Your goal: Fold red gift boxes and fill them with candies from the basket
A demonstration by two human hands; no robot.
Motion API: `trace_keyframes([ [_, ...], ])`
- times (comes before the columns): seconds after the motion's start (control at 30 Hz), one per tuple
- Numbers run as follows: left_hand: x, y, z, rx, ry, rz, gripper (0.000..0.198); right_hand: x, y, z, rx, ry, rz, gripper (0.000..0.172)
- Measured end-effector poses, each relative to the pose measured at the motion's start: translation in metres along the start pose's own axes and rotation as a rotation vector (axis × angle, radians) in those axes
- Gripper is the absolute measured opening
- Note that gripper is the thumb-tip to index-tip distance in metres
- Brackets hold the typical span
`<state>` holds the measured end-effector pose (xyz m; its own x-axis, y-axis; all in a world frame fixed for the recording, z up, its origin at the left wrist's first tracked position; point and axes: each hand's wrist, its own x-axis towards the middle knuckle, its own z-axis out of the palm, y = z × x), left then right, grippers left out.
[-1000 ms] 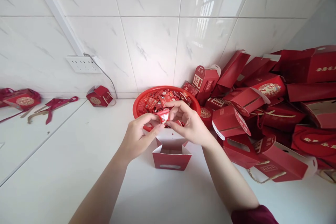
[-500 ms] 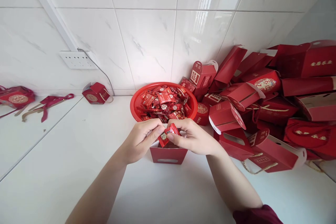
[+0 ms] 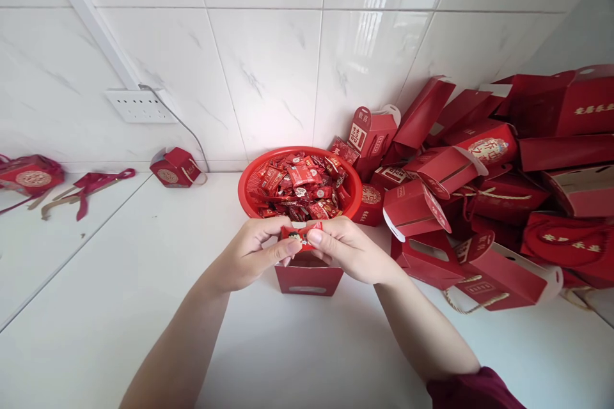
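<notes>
Between my hands is a small red wrapped candy (image 3: 301,238), held over an open red box (image 3: 309,280) on the white table. My left hand (image 3: 252,252) pinches the candy's left end between thumb and fingers. At its right end, my right hand (image 3: 350,249) grips it the same way. Just behind the box stands a red basket (image 3: 247,195) heaped with red-wrapped candies (image 3: 302,182). The inside of the box is mostly hidden by my hands.
Many red gift boxes (image 3: 451,169) are piled at the right, against the tiled wall. On the left are a small red box (image 3: 175,167), ribbons (image 3: 86,190) and another red box (image 3: 32,176). A power strip (image 3: 139,106) hangs on the wall.
The candy has turned from a tilted to a roughly level position between my fingers. Both hands remain in nearly the same place, and the view has shifted slightly.
</notes>
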<state>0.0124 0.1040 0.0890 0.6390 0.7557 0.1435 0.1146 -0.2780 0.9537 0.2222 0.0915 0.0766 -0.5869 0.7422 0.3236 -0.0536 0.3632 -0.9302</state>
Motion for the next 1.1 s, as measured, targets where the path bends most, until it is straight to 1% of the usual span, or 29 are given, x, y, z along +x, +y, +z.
trace_keyframes([
  [0.13, 0.000, 0.002, 0.000, 0.074, 0.005, 0.014, 0.028, -0.003, -0.005, -0.006, -0.089, -0.020, -0.046, 0.044],
  [0.3, 0.002, 0.002, -0.001, 0.103, -0.059, 0.056, 0.032, -0.005, -0.010, -0.010, -0.226, -0.074, -0.074, 0.042],
  [0.37, 0.002, 0.001, -0.002, 0.121, -0.056, 0.049, 0.032, -0.004, -0.011, -0.012, -0.288, -0.037, -0.082, 0.038],
  [0.5, 0.003, 0.001, -0.003, 0.301, -0.009, 0.014, 0.037, -0.004, -0.014, -0.019, -0.481, 0.096, -0.090, 0.026],
  [0.57, 0.004, 0.002, -0.003, 0.385, 0.033, 0.007, 0.038, -0.006, -0.015, -0.023, -0.512, 0.135, -0.091, 0.022],
  [0.63, 0.005, 0.003, -0.005, 0.421, 0.098, 0.002, 0.037, -0.008, -0.015, -0.026, -0.533, 0.161, -0.076, 0.018],
  [0.8, 0.005, 0.002, -0.020, 0.538, 0.282, -0.099, 0.028, -0.010, -0.009, -0.029, -0.661, 0.108, 0.064, 0.007],
  [0.87, 0.006, 0.000, -0.026, 0.613, 0.333, -0.128, 0.026, -0.009, -0.007, -0.028, -0.704, 0.101, 0.090, 0.004],
  [0.97, 0.007, -0.005, -0.033, 0.691, 0.355, -0.136, 0.025, -0.008, -0.005, -0.028, -0.750, 0.101, 0.081, 0.003],
  [1.1, 0.008, -0.010, -0.036, 0.722, 0.337, -0.143, 0.026, -0.009, -0.004, -0.026, -0.826, 0.082, 0.063, 0.006],
])
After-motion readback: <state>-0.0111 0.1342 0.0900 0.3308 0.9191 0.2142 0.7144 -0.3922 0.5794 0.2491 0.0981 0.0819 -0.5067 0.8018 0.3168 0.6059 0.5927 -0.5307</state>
